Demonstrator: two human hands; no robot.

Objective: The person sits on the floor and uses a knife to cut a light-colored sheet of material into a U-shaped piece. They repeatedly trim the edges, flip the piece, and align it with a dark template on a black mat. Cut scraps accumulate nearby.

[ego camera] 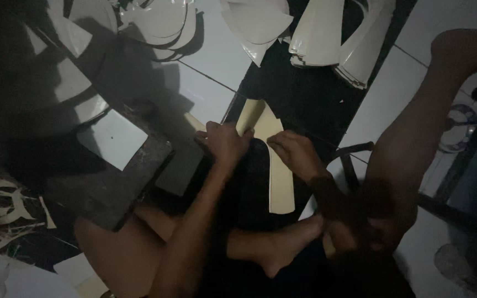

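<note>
In dim light a cream, curved cut-out piece (pixel 279 182) lies on a black sheet (pixel 305 94) spread over the white tiled floor. My left hand (pixel 224 142) rests on the piece's upper left end with its fingers curled. My right hand (pixel 296 154) presses on the piece from the right, its fingers over the upper edge. The two hands almost touch. Whether a tool is in either hand is too dark to tell. My bare foot (pixel 282 248) and bent legs lie just below the piece.
Stacks of cream curved pieces (pixel 327 33) and more of them (pixel 161 22) lie at the top. A dark block (pixel 111 187) with a white square sheet (pixel 111 138) on it sits to the left. Thin offcut strips (pixel 6 209) litter the far left.
</note>
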